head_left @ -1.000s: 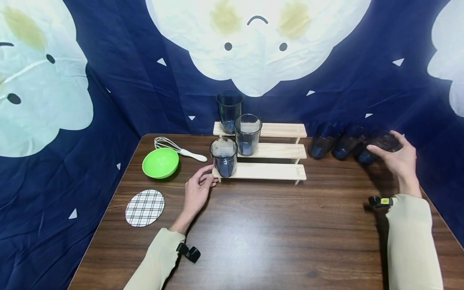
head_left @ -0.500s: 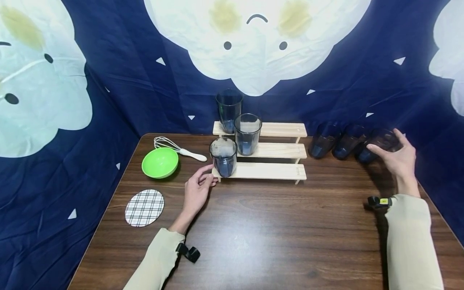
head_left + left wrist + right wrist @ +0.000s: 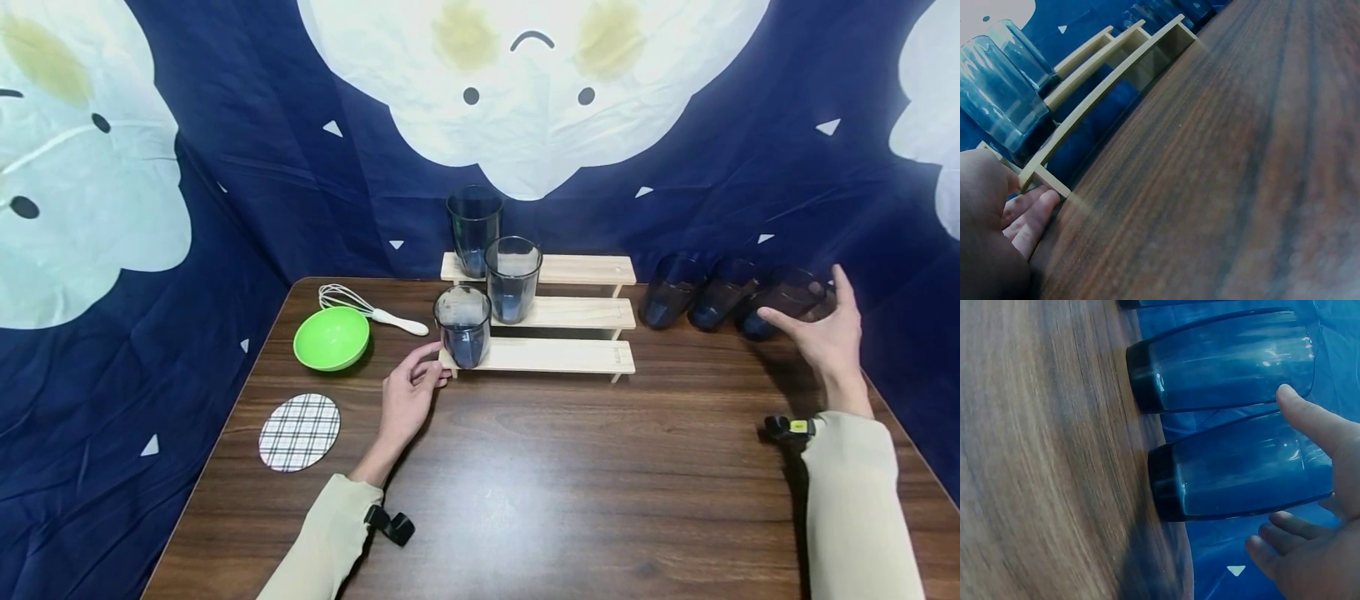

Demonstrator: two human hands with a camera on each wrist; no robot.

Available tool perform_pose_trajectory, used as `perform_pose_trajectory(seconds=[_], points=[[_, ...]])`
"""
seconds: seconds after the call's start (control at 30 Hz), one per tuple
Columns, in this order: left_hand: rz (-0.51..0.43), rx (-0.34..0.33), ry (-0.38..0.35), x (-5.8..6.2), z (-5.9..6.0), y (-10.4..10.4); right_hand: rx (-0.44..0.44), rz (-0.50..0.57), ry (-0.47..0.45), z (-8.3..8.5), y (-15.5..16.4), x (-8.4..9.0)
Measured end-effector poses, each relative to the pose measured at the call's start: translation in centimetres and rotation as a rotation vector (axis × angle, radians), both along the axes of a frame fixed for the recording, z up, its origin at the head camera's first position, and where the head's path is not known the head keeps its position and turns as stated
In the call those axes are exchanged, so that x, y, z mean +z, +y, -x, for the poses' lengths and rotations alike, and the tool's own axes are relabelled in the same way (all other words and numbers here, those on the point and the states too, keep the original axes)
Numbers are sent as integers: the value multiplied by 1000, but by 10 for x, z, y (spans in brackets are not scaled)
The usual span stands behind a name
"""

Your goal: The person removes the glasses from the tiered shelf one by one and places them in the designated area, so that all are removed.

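Observation:
My right hand (image 3: 828, 333) is spread wide around the rightmost dark glass tumbler (image 3: 783, 302), thumb on its left and fingers on its right. In the right wrist view, gaps show between the fingers (image 3: 1285, 537) and that upright tumbler (image 3: 1241, 475). My left hand (image 3: 408, 392) holds the left end of the lowest step of a pale wooden three-step rack (image 3: 555, 355), with curled fingertips at its leg in the left wrist view. One tinted glass stands at the left of each step: low (image 3: 463, 327), middle (image 3: 513, 279) and top (image 3: 476, 231).
Two more dark tumblers, one near the rack (image 3: 671, 292) and one in the middle (image 3: 722, 293), stand in the back right row. Left of the rack are a whisk (image 3: 397, 320), a green bowl (image 3: 332, 337) and a checked round mat (image 3: 300, 432). A blue cloth (image 3: 300, 208) hangs behind the table.
My right hand's fingers have spread and come away from the rightmost tumbler, which stays in the row. The left hand and the rack have kept their places.

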State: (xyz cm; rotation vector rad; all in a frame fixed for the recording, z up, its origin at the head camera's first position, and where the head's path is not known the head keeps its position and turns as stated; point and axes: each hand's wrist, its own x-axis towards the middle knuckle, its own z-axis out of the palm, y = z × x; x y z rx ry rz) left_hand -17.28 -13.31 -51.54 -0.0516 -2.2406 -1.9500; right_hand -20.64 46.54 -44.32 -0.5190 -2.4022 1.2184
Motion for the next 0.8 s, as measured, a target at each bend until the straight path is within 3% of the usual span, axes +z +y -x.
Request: perform_pose_trajectory(seconds=[0.27, 0.43, 0.8], points=[[-11, -6, 17, -1, 0, 0, -16, -4, 26, -11, -6, 13], [-9, -8, 22, -1, 1, 0, -36, -12, 100, -16, -12, 22], [-5, -1, 31, -1, 0, 0, -58, -8, 178, -24, -48, 53]])
